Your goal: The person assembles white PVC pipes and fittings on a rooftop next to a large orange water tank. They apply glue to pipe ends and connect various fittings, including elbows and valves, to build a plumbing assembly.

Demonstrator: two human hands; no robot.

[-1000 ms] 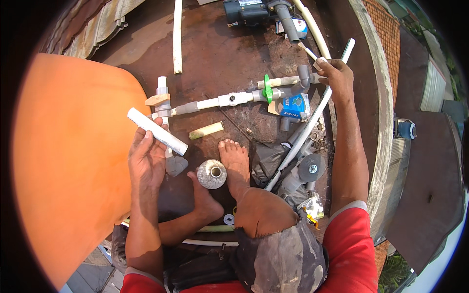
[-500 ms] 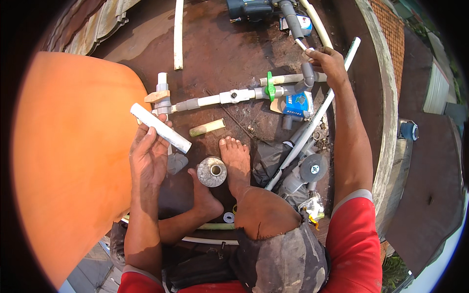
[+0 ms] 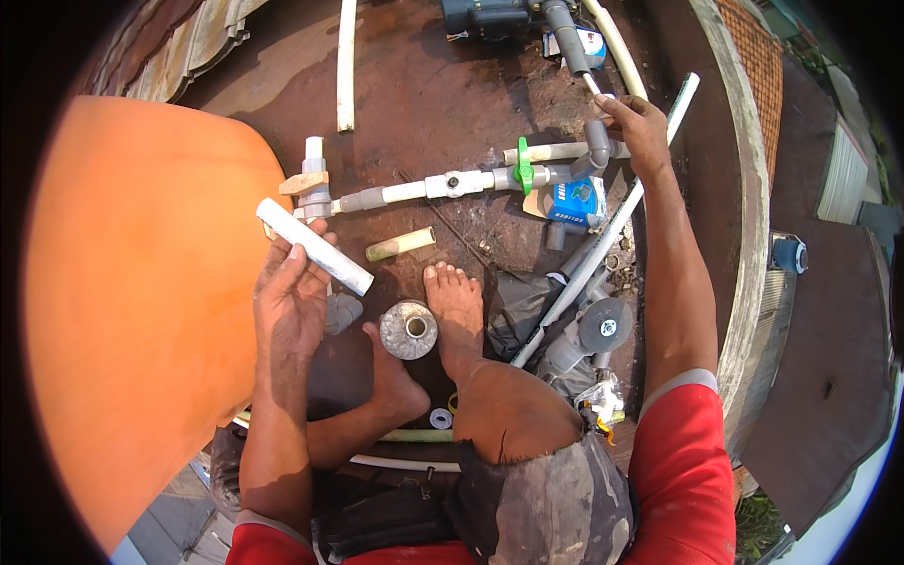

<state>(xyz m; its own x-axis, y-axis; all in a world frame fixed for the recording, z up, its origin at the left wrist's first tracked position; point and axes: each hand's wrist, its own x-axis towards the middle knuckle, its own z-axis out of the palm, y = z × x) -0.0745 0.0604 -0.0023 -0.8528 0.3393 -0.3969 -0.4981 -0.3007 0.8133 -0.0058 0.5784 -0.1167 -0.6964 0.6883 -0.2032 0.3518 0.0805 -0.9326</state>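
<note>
My left hand [image 3: 290,301] is closed round a short white plastic pipe [image 3: 315,247], which slants down to the right beside the orange tank. At the upper right my right hand [image 3: 640,137] pinches a thin white stick [image 3: 590,84]. The stick's far end meets the lower mouth of a grey pipe [image 3: 567,45] that comes from the pump; whether its tip is inside I cannot tell. Just below this hand, a grey elbow [image 3: 595,146] points upward. It joins a pipe line with a green-handled valve [image 3: 524,168] and a white fitting [image 3: 452,184].
A round metal can [image 3: 408,344] stands between my feet. An angle grinder [image 3: 574,339] and a long white pipe [image 3: 621,212] lie to the right. The orange tank [image 3: 151,282] fills the left side. A dark pump [image 3: 485,17] sits at the top; a low wall [image 3: 750,217] runs along the right.
My right hand has shifted slightly, and the thin stick now stands a little steeper against the grey pipe's mouth. The white pipe stays in my left hand, almost unmoved.
</note>
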